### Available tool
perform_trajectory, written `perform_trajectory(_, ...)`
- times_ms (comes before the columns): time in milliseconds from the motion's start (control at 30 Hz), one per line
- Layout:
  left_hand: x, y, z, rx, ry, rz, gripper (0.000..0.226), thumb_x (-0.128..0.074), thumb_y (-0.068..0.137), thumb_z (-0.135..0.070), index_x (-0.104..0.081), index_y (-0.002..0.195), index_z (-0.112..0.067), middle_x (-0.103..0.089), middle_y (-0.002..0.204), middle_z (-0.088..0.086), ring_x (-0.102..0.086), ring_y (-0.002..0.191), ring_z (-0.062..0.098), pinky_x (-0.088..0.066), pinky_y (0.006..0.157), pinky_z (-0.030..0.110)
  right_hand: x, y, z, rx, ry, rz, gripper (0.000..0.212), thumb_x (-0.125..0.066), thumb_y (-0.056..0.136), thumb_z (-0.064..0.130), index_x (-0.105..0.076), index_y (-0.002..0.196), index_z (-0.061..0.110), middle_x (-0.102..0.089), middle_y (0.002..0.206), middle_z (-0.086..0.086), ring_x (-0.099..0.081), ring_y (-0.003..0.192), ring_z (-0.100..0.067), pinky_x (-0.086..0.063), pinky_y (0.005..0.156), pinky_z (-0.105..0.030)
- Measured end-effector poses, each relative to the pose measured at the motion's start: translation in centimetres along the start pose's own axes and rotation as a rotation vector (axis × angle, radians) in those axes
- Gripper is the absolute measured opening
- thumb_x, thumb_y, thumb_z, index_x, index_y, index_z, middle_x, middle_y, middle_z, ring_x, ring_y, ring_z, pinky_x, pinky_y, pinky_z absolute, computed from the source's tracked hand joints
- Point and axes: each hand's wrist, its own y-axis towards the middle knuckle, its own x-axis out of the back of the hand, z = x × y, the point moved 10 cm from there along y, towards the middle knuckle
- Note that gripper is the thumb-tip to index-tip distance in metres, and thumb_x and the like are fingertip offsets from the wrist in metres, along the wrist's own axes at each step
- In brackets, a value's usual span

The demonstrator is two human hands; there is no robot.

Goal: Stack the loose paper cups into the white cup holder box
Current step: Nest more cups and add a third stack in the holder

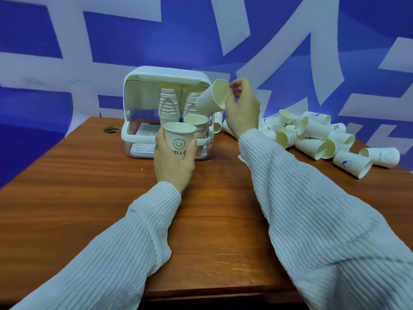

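Observation:
The white cup holder box point(134, 90) stands open at the back of the wooden table, with two tall stacks of cups point(169, 101) and a short stack point(196, 123) inside. My left hand point(173, 162) grips an upright smiley "HELLO" cup point(180, 137) in front of the box. My right hand point(242, 108) pinches the rim of a second cup point(212, 98), tilted with its mouth toward me, raised at the box's right side. A pile of loose paper cups point(312, 135) lies on its side to the right.
The brown wooden table point(89, 186) has a round cable hole point(111, 129) at its back left. A blue and white patterned wall stands close behind. Stray cups point(380, 155) reach the table's right edge.

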Motion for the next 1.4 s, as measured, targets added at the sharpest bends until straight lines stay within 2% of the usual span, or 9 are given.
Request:
perform_trajectory(200,0.2,-0.2,0.5,0.04,-0.021,0.002,0.088,-0.064,0.083,-0.065,-0.027,0.153,-0.027,-0.053,0.146,0.002,-0.053,0.131,0.023,-0.048,0.108,0.049,-6.5,0.6,0.4,0.01,-0.371,0.286,0.038,-0.045,0.096,0.013,-0.064,0.127,0.025,-0.07,0.123,-0.012,-0.062,0.11,-0.04,-0.052,0.092,-0.045)
perform_trajectory(433,0.2,0.1,0.9,0.053,-0.047,-0.002,0.085,-0.061,0.083,-0.056,-0.027,0.154,-0.024,-0.054,0.142,0.003,-0.053,0.127,0.023,-0.047,0.106,0.047,-10.0,-0.8,-1.2,-0.034,-0.567,0.523,0.032,-0.049,0.091,0.018,-0.074,0.11,0.027,-0.072,0.117,-0.006,-0.064,0.111,-0.036,-0.049,0.087,-0.039)
perform_trajectory(633,0.5,1.9,-1.0,0.011,-0.128,-0.058,0.08,-0.066,0.086,-0.047,-0.033,0.154,-0.02,-0.055,0.139,0.005,-0.048,0.128,0.023,-0.044,0.107,0.046,-10.4,-1.4,-3.1,-0.106,-0.459,0.543,0.033,-0.046,0.098,0.023,-0.067,0.123,0.026,-0.069,0.127,-0.002,-0.06,0.119,-0.028,-0.04,0.09,-0.037)
perform_trajectory(767,-0.3,5.4,-3.4,-0.023,-0.191,-0.005,0.096,-0.076,0.085,-0.042,-0.017,0.16,-0.028,-0.045,0.154,0.002,-0.046,0.139,0.02,-0.043,0.114,0.044,-10.1,-1.7,-4.7,-0.214,-0.206,0.483,0.039,-0.042,0.103,0.029,-0.058,0.138,0.023,-0.06,0.143,-0.003,-0.055,0.13,-0.026,-0.042,0.109,-0.04)
perform_trajectory(900,-2.2,8.6,-5.4,-0.085,-0.106,0.079,0.085,-0.079,0.087,-0.033,-0.029,0.155,-0.025,-0.051,0.148,0.001,-0.049,0.133,0.019,-0.042,0.108,0.033,-10.3,-2.5,-5.9,-0.219,-0.138,0.47,0.038,-0.035,0.106,0.03,-0.069,0.114,0.015,-0.071,0.116,-0.008,-0.063,0.11,-0.029,-0.049,0.1,-0.044)
perform_trajectory(1067,-6.6,10.2,-4.4,-0.106,0.138,0.304,0.083,-0.08,0.084,-0.037,-0.037,0.153,-0.018,-0.054,0.148,0.004,-0.052,0.134,0.023,-0.042,0.11,0.036,-10.1,-2.5,-6.4,-0.227,-0.087,0.45,0.04,-0.033,0.108,0.028,-0.068,0.12,0.016,-0.071,0.116,-0.006,-0.064,0.108,-0.024,-0.05,0.1,-0.045)
perform_trajectory(1200,-8.5,9.7,-1.6,0.003,0.315,0.436,0.088,-0.054,0.078,-0.072,-0.047,0.148,-0.019,-0.055,0.146,0.009,-0.053,0.132,0.03,-0.044,0.11,0.048,-9.3,-2.9,-7.1,-0.317,0.11,0.37,0.036,-0.034,0.107,0.02,-0.063,0.128,0.017,-0.069,0.124,-0.005,-0.065,0.114,-0.02,-0.052,0.104,-0.044)
perform_trajectory(1267,-8.9,9.5,-1.1,-0.019,0.39,0.447,0.083,-0.036,0.085,-0.073,-0.049,0.148,-0.021,-0.056,0.148,0.009,-0.052,0.135,0.032,-0.042,0.111,0.049,-8.0,-3.2,-7.7,-0.343,0.181,0.295,0.031,-0.037,0.107,0.021,-0.061,0.127,0.021,-0.07,0.119,-0.002,-0.066,0.109,-0.018,-0.054,0.101,-0.041)
perform_trajectory(1400,-9.7,9.6,-0.6,-0.042,0.503,0.534,0.078,-0.033,0.089,-0.064,-0.042,0.154,-0.022,-0.049,0.156,0.008,-0.047,0.14,0.037,-0.039,0.113,0.049,-2.2,-3.2,-9.7,-0.314,0.061,0.063,0.027,-0.048,0.102,0.021,-0.063,0.124,0.026,-0.066,0.115,0.009,-0.061,0.1,-0.009,-0.051,0.093,-0.033)
